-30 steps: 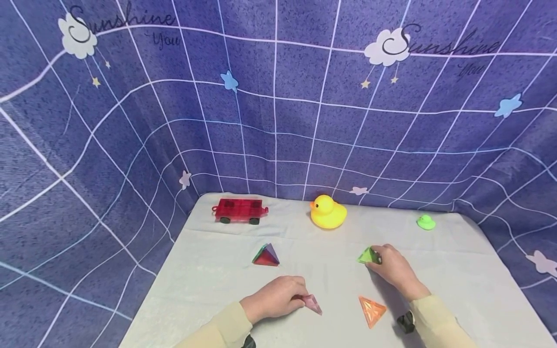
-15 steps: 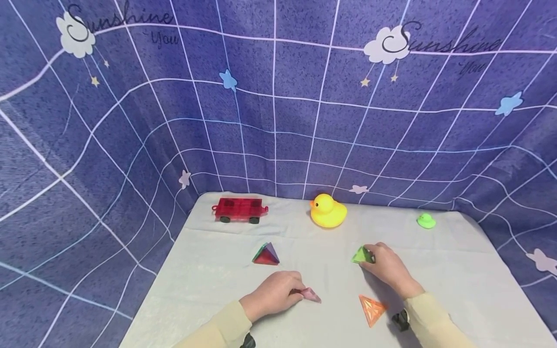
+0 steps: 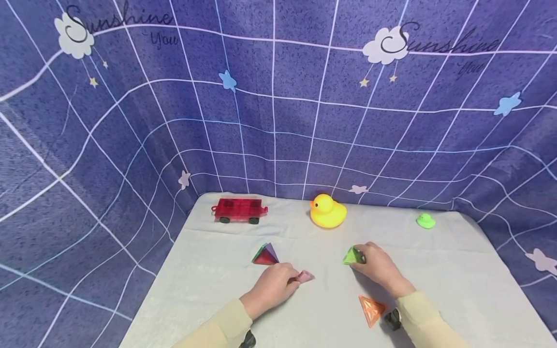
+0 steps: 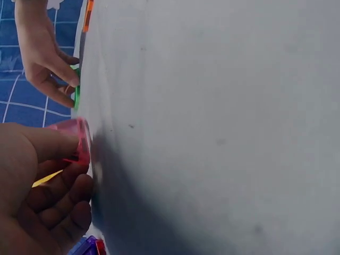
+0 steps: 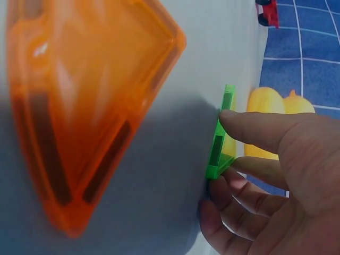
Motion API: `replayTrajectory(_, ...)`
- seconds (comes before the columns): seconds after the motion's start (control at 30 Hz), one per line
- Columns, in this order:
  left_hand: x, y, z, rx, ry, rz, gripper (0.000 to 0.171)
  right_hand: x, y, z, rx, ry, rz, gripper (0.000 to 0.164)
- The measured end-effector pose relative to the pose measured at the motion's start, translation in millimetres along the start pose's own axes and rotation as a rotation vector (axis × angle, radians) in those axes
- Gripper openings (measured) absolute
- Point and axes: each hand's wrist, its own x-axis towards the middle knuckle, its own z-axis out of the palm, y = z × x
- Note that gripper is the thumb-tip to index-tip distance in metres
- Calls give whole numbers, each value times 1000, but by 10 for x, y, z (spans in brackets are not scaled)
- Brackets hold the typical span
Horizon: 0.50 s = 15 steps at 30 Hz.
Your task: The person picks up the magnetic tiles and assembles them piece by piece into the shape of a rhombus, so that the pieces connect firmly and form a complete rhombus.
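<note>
Low in frame, I see the left hand point(image 3: 271, 286) pinching a pink triangle point(image 3: 306, 276), the right hand point(image 3: 379, 267) a green triangle point(image 3: 351, 256).

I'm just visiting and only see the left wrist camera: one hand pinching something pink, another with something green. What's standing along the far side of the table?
Observer: The head view shows a yellow duck there, between a red wagon and a small green duck.
Operator: Lovely! Only a sliver of the orange piece reaches my picture. What's its outline?
Observer: From above, in the head view, it looks three-cornered.
Operator: And the green piece, is it plain along the edge?
Observer: No, the right wrist view shows dark strips set along its edge.
</note>
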Motion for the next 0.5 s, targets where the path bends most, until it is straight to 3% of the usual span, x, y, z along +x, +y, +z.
replayTrajectory(0.3, 48, -2, 0, 39, 80, -39, 30, 55, -112, 86, 29, -2, -20, 48)
replayTrajectory(0.5, 62, 6, 7, 71, 126, -58, 20, 76, -254, 110, 38, -36, 4, 49)
